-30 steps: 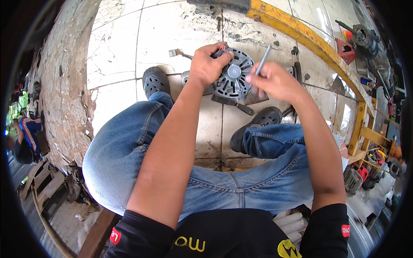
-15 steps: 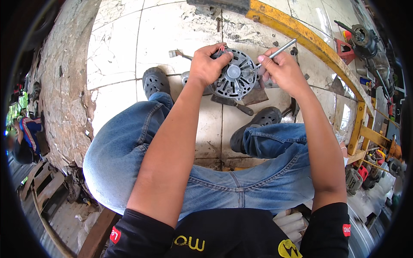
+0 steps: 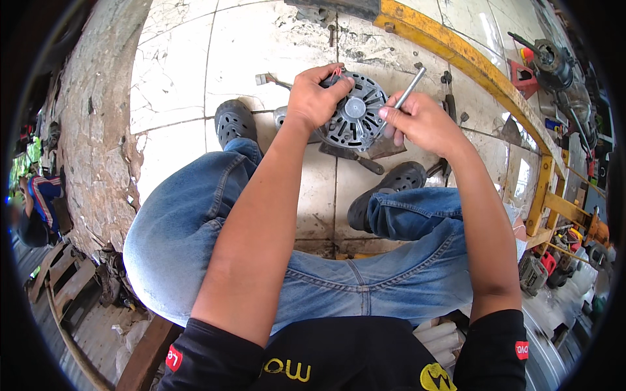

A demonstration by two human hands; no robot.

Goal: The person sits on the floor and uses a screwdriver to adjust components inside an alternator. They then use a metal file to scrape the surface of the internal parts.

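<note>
A round, slotted grey metal housing, which looks like an alternator point(image 3: 354, 109), is tilted up above the tiled floor between my feet. My left hand point(image 3: 314, 98) grips its left edge, thumb on the face, and short red wires show by the fingertips. In my right hand point(image 3: 417, 122), a slim silver metal rod point(image 3: 411, 85) is pinched between thumb and fingers. The rod slants up and right; its lower end is hidden by the hand at the housing's right rim. Beneath the housing lies a flat tool with a dark handle point(image 3: 370, 165).
A yellow metal frame point(image 3: 456, 49) curves across the far and right side. A bolt-like tool point(image 3: 264, 79) and a dark tool point(image 3: 448, 98) lie on the tiles. Motor parts point(image 3: 554, 62) and containers point(image 3: 535, 272) stand at right. Another person point(image 3: 42, 205) sits far left.
My right hand has shifted slightly left and down, closer over the housing's right rim. The rod's upper end has swung left and now stands steeper. My left hand keeps its grip.
</note>
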